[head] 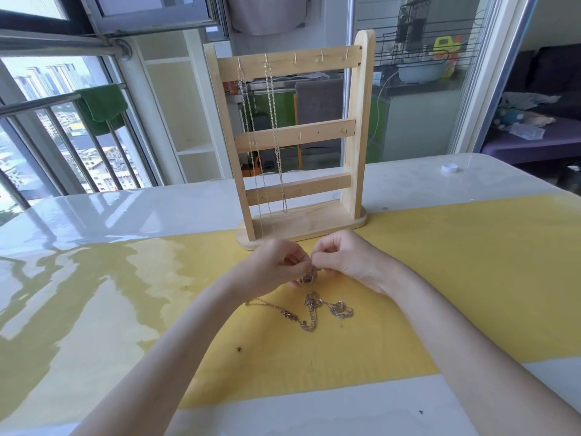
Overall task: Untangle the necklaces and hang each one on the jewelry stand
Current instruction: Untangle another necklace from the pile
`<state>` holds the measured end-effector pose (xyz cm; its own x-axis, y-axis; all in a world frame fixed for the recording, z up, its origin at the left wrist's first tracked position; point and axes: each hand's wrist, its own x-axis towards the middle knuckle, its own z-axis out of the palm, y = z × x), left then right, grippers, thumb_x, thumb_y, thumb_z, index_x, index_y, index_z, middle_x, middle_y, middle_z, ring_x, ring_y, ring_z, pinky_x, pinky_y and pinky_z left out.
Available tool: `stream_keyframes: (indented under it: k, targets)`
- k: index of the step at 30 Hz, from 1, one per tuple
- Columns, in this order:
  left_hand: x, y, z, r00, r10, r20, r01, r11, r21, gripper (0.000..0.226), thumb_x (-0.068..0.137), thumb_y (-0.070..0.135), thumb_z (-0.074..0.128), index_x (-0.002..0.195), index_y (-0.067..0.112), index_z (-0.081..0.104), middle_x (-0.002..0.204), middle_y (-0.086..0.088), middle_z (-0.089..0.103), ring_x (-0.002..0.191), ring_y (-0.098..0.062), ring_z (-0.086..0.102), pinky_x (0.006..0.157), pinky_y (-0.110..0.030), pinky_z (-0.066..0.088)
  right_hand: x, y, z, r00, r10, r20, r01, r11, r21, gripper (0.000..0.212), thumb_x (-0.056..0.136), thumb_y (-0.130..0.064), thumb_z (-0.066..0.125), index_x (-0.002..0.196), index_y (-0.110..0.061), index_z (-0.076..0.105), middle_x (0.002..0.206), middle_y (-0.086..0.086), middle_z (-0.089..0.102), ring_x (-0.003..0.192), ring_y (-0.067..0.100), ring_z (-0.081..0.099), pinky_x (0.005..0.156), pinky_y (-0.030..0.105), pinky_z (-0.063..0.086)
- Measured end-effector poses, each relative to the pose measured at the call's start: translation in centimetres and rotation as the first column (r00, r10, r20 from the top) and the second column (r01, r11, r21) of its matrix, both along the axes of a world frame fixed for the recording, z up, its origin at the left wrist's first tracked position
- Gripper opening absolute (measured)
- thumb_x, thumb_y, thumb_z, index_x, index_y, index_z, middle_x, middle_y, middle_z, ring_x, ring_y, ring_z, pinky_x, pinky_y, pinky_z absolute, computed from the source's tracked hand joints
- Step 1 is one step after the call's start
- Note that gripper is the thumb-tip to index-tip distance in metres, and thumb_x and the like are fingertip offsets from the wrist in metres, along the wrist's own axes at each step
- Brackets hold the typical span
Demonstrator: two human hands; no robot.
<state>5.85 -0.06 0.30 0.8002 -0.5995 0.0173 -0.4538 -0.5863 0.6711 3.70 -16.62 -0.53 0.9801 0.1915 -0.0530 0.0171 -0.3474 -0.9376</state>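
Just in front of the jewelry stand (295, 146), the left hand (273, 267) and right hand (345, 262) each grip the tangled necklaces (309, 276) in a closed pinch. Loose chain trails onto the desk (440, 278) below them. Two necklaces (270, 136) hang from the stand's top bar.

Tangled necklaces (309, 305) on table (471, 278) before jewelry stand (292, 136), two chains (273, 121) on its left hooks.

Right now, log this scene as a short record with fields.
stand: wooden jewelry stand upright at the far edge of the yellow mat
hung: two chains on the top bar's two leftmost hooks
free hooks, top bar: three
tangle: knotted necklaces on the mat, part lifted
left hand: pinching the knot
right hand: pinching the knot
other: white cap on the table
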Motion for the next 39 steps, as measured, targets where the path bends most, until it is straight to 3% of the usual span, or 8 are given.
stream_keyframes:
  k: [3,7,11,20,24,28,34,39]
  targets:
    - [-0.3,-0.4,-0.1,1.0,0.007,0.012,-0.008,0.995,0.101,0.006,0.089,0.011,0.058,0.083,0.012,0.06,0.073,0.004,0.063,0.065,-0.007,0.064,0.063,-0.015,0.048,0.0,0.4,0.3,0.999,0.029,0.04,-0.019,0.976,-0.217,0.019,0.076,-0.014,0.067,0.06,-0.014,0.057,0.061,-0.003,0.048,0.061,0.011,0.04,0.062,0.027,0.032]
    - [-0.5,-0.9,-0.2,0.927,-0.064,0.368,-0.047,0.957,0.285,0.02,0.082,0.015,0.068,0.098,0.006,0.06,0.083,0.004,0.051,0.077,-0.018,0.053,0.066,-0.022,0.04,0.0,0.6,0.6,0.993,0.08,0.091,-0.045,0.941,-0.334,0.017,0.073,-0.016,0.068,0.064,-0.004,0.059,0.062,0.002,0.046,0.06,0.015,0.038,0.06,0.028,0.031]
    - [-0.4,-0.7,-0.8,0.841,-0.011,0.541,-0.003,1.0,0.025,0.031,0.07,0.005,0.076,0.079,0.014,0.048,0.078,0.003,0.053,0.068,-0.019,0.054,0.063,-0.034,0.048,0.1,0.6,0.8,0.985,0.034,0.171,0.003,0.976,-0.216,0.014,0.074,-0.011,0.066,0.07,0.001,0.06,0.061,-0.001,0.047,0.059,0.012,0.039,0.059,0.027,0.032]
    - [0.2,-0.2,-1.1,0.988,0.073,-0.138,-0.122,0.914,-0.386,0.021,0.083,-0.007,0.059,0.084,0.011,0.047,0.07,0.003,0.061,0.063,-0.008,0.052,0.063,-0.019,0.047,0.4,0.3,0.1,0.986,-0.079,0.149,0.06,0.99,0.126,0.025,0.079,0.006,0.062,0.074,-0.015,0.05,0.062,-0.001,0.055,0.058,0.013,0.045,0.059,0.024,0.041]
    - [0.3,-0.6,-1.2,0.939,0.142,0.314,-0.059,0.963,-0.262,0.028,0.078,0.0,0.063,0.083,0.016,0.041,0.07,0.009,0.053,0.06,-0.007,0.043,0.059,-0.022,0.039,0.4,-0.2,0.0,0.994,0.037,-0.101,0.019,0.863,0.505,0.026,0.087,0.012,0.05,0.083,-0.013,0.042,0.063,0.007,0.053,0.056,0.015,0.04,0.049,0.02,0.036]
    - [0.1,-1.0,-1.9,0.716,0.078,0.694,0.006,0.993,-0.117,0.024,0.068,0.007,0.058,0.085,0.012,0.042,0.072,0.012,0.044,0.063,-0.014,0.04,0.058,-0.022,0.031,0.3,0.0,0.1,0.984,0.074,-0.163,0.026,0.843,0.537,0.023,0.091,0.008,0.043,0.083,-0.014,0.041,0.058,0.002,0.049,0.052,0.011,0.033,0.046,0.019,0.029]
    - [-0.3,-1.1,-1.1,0.972,0.189,0.139,-0.1,0.869,-0.485,0.02,0.085,0.001,0.06,0.086,0.012,0.043,0.072,0.007,0.052,0.065,-0.009,0.053,0.069,-0.027,0.051,0.2,0.9,0.5,0.994,0.022,-0.11,0.024,0.916,0.401,0.019,0.096,-0.004,0.041,0.083,-0.017,0.04,0.051,-0.01,0.038,0.045,0.004,0.03,0.043,0.017,0.024]
    - [-0.7,-1.1,0.0,0.934,0.106,-0.34,-0.312,0.704,-0.638,0.021,0.092,-0.006,0.047,0.083,0.011,0.04,0.082,-0.012,0.051,0.062,-0.008,0.06,0.073,-0.025,0.058,-0.2,-0.1,1.3,0.99,0.13,-0.051,-0.086,0.855,0.511,0.032,0.079,-0.012,0.065,0.103,-0.012,0.044,0.058,-0.004,0.055,0.052,0.008,0.037,0.047,0.018,0.029]
